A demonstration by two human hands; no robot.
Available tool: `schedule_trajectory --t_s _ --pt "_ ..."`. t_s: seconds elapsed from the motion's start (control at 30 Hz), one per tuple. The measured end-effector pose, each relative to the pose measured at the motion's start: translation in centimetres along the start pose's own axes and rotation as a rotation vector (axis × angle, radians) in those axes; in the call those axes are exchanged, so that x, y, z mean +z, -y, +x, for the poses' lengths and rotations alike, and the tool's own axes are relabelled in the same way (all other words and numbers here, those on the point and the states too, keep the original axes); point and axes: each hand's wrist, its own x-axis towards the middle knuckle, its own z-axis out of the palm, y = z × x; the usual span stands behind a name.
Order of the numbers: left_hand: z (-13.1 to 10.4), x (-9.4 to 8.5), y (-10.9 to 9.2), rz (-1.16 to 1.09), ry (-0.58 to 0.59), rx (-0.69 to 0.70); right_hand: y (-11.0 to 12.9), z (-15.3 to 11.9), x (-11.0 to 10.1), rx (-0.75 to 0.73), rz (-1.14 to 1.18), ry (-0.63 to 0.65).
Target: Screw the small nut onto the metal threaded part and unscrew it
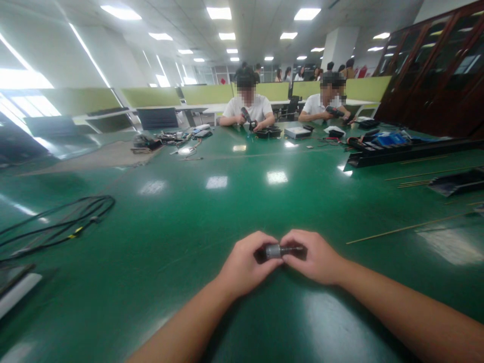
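A small grey metal cylinder with a thin dark shaft [273,251] lies level between my two hands, low over the green table. My left hand [247,259] curls around its grey body, thumb below and fingers above. From the other side my right hand [313,257] closes around the shaft, with thumb and fingertips near where the shaft meets the body. The fingertips of both hands almost meet. The cylinder's left end is in shadow inside my left hand, and its exact kind cannot be made out.
Black cables [94,212] lie coiled at the left on the green table [170,212]. Thin brass-coloured rods [401,228] and a long black channel [412,151] are at the right. Across the table, two people in white shirts hold power drills [246,115] among small parts.
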Motion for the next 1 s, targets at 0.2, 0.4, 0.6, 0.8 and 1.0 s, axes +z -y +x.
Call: schedule_trajectory --t_s 0.2,0.4,0.6,0.8,1.0 --pt "-0.03 0.12 0.02 0.01 -0.02 -0.018 -0.1 0.0 -0.05 -0.003 -0.013 -0.002" --pt "-0.13 0.18 -0.02 0.013 -0.017 -0.011 -0.17 0.18 -0.07 0.025 -0.025 0.006" --pt "-0.13 0.23 -0.01 0.031 -0.01 -0.007 -0.26 0.25 -0.09 0.038 -0.039 0.015" --pt "-0.17 0.2 0.01 0.043 -0.019 -0.005 -0.28 0.18 -0.15 0.038 -0.036 0.015" --pt "-0.2 0.3 -0.13 0.042 -0.024 -0.015 -0.1 0.19 -0.28 0.043 -0.038 0.013"
